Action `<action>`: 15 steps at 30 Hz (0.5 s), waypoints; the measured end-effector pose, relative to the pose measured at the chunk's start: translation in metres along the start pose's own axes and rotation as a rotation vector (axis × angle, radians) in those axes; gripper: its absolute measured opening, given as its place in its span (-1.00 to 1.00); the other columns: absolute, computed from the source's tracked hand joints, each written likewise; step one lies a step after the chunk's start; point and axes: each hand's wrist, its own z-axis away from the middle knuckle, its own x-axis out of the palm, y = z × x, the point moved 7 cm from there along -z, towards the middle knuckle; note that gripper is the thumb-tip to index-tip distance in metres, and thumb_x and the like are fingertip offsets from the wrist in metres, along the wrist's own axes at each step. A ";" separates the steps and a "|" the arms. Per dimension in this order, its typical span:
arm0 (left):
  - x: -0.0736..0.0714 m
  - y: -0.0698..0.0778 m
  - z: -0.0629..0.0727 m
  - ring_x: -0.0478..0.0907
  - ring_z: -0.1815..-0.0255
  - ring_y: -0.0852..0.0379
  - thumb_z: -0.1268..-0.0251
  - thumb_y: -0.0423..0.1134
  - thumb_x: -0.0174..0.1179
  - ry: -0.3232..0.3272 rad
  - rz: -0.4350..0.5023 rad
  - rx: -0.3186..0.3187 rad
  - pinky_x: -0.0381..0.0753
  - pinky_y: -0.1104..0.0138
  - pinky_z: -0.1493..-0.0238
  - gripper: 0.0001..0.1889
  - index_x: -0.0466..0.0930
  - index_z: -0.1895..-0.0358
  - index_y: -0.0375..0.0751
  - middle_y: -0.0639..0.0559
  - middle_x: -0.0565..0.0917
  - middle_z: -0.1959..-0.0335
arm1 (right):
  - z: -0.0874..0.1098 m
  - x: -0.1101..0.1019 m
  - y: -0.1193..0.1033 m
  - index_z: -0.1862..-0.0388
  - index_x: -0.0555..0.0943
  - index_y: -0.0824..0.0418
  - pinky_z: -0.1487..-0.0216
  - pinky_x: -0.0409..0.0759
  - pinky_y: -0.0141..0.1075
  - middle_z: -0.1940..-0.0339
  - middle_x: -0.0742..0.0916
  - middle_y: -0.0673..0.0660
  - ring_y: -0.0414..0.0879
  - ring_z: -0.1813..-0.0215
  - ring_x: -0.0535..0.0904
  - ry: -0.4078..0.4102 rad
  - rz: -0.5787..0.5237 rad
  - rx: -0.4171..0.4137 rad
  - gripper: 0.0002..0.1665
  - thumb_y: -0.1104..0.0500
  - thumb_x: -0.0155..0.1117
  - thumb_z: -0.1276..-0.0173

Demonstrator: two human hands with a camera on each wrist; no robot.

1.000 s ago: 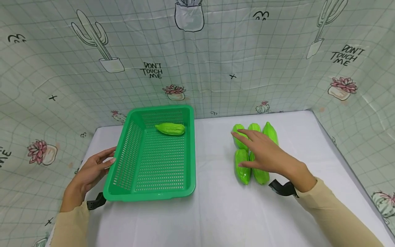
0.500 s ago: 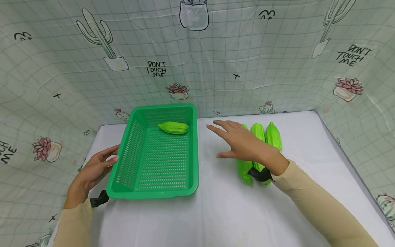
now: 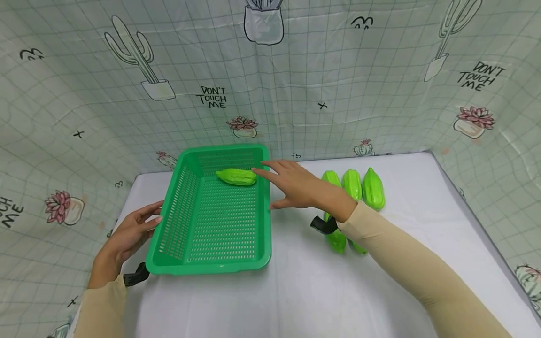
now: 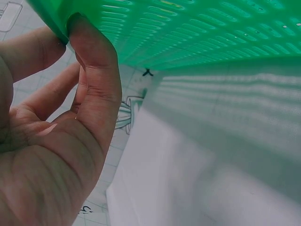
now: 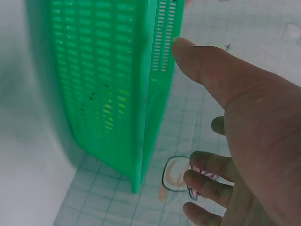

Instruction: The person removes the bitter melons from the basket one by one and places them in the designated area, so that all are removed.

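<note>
My left hand (image 3: 128,234) pinches the left rim of a green plastic basket (image 3: 211,267) with perforated walls; in the left wrist view the thumb and a finger meet at its rim (image 4: 56,21). One bright green ridged gourd, resembling a bitter melon (image 3: 236,177), lies inside the basket near the back. My right hand (image 3: 296,185) hovers at the basket's right rim, fingers spread and holding nothing. In the right wrist view the basket's side wall (image 5: 99,70) stands beside this hand (image 5: 254,122). Beyond the wrist, several similar gourds (image 3: 374,188) lie on the table, partly hidden by the forearm.
A white cloth covers the table (image 3: 296,291). Behind and at both sides hangs a gridded curtain (image 3: 296,84) printed with cacti and lettering. Black straps (image 3: 324,225) sit at both wrists.
My right hand has moved left from above the gourds on the table to the basket's right rim, still empty. The left hand and the basket have stayed in place.
</note>
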 end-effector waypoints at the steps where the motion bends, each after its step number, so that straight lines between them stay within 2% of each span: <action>1: 0.000 0.000 0.000 0.69 0.05 0.28 -0.68 -0.37 0.09 -0.001 0.001 0.002 0.70 0.42 0.02 -0.54 0.38 -0.52 -0.06 0.21 0.57 -0.10 | -0.004 0.001 -0.001 -0.69 0.26 0.17 -0.58 0.30 0.18 -0.61 0.39 0.33 0.27 -0.59 0.33 -0.011 -0.002 -0.001 0.15 -0.19 0.60 -0.30; 6: 0.000 0.000 0.001 0.70 0.06 0.27 -0.68 -0.38 0.08 -0.007 0.007 0.015 0.69 0.43 0.02 -0.55 0.41 -0.51 -0.03 0.20 0.58 -0.10 | -0.026 0.007 -0.005 -0.72 0.23 0.13 -0.61 0.24 0.15 -0.66 0.33 0.30 0.24 -0.64 0.26 -0.072 0.000 -0.022 0.14 -0.20 0.57 -0.33; 15: 0.000 0.000 0.000 0.71 0.06 0.28 -0.68 -0.37 0.09 -0.003 0.001 0.013 0.71 0.43 0.03 -0.51 0.35 -0.56 -0.14 0.22 0.58 -0.11 | -0.058 0.011 -0.009 -0.76 0.15 0.07 -0.65 0.17 0.14 -0.72 0.24 0.27 0.21 -0.69 0.16 -0.165 0.022 -0.046 0.11 -0.21 0.49 -0.42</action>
